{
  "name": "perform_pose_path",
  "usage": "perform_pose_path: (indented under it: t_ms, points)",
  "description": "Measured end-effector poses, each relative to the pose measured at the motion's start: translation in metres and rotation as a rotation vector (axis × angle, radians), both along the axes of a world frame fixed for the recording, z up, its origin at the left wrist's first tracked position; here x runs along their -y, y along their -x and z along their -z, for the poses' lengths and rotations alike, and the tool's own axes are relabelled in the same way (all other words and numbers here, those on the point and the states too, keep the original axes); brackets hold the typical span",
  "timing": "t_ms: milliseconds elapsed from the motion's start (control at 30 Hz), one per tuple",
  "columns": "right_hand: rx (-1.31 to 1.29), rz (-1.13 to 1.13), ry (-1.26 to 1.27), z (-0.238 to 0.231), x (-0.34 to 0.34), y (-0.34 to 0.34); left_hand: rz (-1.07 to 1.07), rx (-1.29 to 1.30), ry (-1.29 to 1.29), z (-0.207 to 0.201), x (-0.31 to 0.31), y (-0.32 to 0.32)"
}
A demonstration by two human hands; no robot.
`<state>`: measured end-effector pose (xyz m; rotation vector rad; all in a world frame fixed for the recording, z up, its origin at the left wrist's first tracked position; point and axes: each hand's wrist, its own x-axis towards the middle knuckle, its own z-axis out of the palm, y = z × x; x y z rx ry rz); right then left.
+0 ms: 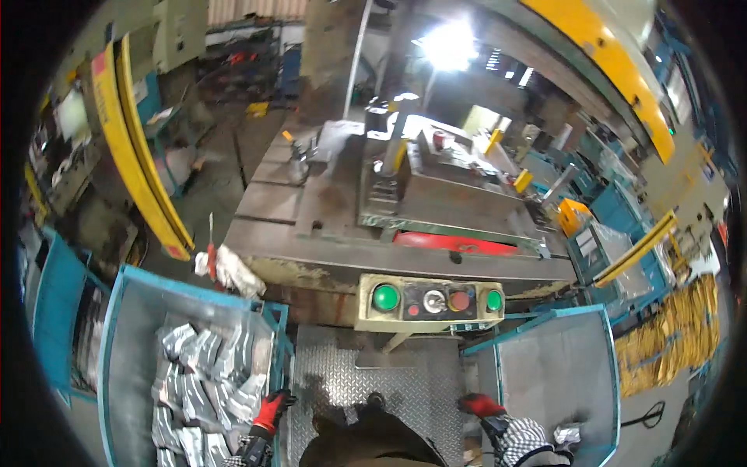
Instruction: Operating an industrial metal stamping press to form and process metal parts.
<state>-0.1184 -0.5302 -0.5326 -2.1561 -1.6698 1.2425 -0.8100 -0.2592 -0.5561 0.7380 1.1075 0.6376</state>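
Left hand (pixel 271 411), red-gloved, sat at lower left of frame on the right rim of the blue bin (pixel 117 342), just beside the pile of shiny metal blanks (pixel 206 373) inside it. Fingers looked loose; couldn't tell if they gripped anything. Right hand (pixel 480 405), also red-gloved, was at lower centre-right against the left wall of the second blue bin (pixel 556 373); grip state unclear too. Control box (pixel 429 300) with two green buttons sat mid-frame above both hands, press bed (pixel 389 249) behind it.
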Motion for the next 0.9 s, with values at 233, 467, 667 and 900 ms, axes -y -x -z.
perform_pose_path:
  t_ms: [233,467,667,900]
  points:
    - [-0.192,0.720,0.477,0.012,0.258,-0.103,0.246,0.016,-0.115,-0.008,-0.007,-0.149]
    - [-0.086,0.775,0.273,-0.005,0.238,-0.200,0.344,-0.046,-0.185,-0.033,-0.032,-0.280]
    - [0.028,0.723,-0.301,-0.072,0.068,-0.332,0.158,-0.186,-0.323,-0.051,-0.058,-0.386]
    - [0.046,0.689,-0.353,-0.098,-0.136,-0.405,-0.140,-0.288,-0.398,-0.056,-0.091,-0.461]
